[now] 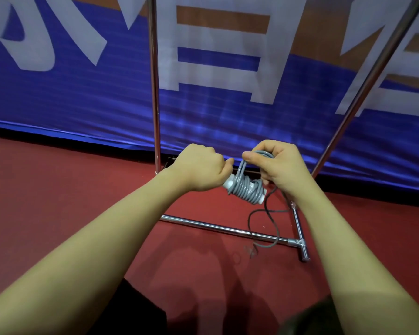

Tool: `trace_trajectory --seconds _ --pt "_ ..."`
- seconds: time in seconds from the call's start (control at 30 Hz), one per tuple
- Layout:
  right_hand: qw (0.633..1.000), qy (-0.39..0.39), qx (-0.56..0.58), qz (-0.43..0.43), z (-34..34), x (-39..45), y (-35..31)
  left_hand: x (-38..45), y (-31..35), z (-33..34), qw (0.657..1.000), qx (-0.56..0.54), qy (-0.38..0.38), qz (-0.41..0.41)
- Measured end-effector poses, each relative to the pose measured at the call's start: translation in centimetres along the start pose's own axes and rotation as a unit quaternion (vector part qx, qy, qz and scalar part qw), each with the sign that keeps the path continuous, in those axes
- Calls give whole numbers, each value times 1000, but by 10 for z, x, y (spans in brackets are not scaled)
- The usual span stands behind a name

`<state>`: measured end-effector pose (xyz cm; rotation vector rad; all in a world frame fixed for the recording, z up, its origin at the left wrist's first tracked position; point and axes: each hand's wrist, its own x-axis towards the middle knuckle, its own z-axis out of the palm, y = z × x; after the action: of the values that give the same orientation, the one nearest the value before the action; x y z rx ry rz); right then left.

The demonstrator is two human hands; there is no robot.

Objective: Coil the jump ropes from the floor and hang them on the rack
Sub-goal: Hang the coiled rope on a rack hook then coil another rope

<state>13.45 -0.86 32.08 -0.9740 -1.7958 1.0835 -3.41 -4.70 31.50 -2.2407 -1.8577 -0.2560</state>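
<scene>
Hands and jump rope, head view, looking down over both forearms

Left hand [200, 169]: fist curled round the white handles [228, 184] of the jump rope, gripping their near end; fingers folded under and pressed together, thumb tip just visible beside the coil

Right hand [279, 165]: thumb and forefinger pinching a bundle of grey rope loops [261, 154] at the top; remaining fingers curled down behind the coil, their tips mostly hidden

Grey jump rope [246, 188]: held in the air between the two hands, above the floor; wound in tight turns round the white handles, which lie side by side and tilt down to the right; far handle end protruding below the right hand

Dark cord [267, 211]: thin, hanging from below the right hand in loose curves, crossing the lower rack bar and reaching the floor; possibly a second rope, though its upper end is hidden by the hand

Rack [155, 93]: chrome tube frame; one upright left of the hands, one slanting pole at the right, horizontal base bar [218, 226] on the floor below the hands, joined to a short cross foot at a corner fitting

Floor [58, 189]: red, smooth

Banner [82, 93]: blue with large white characters, behind the rack, lower edge meeting the floor
</scene>
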Motion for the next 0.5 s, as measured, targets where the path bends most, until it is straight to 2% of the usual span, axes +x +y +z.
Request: trace_trajectory --seconds 0.1,0.27,0.43,0.5 --pt "999 -15 34 14 0 0 3 -2 0 -2 999 19 29 39" --pt "997 -34 67 28 -2 -2 5 -7 -6 -3 983 -29 147 107" --pt "992 -50 113 15 1 -4 7 -11 -8 -12 974 -136 164 72" --pt "988 -50 148 14 4 -3 6 -12 -6 -18 965 -213 151 13"
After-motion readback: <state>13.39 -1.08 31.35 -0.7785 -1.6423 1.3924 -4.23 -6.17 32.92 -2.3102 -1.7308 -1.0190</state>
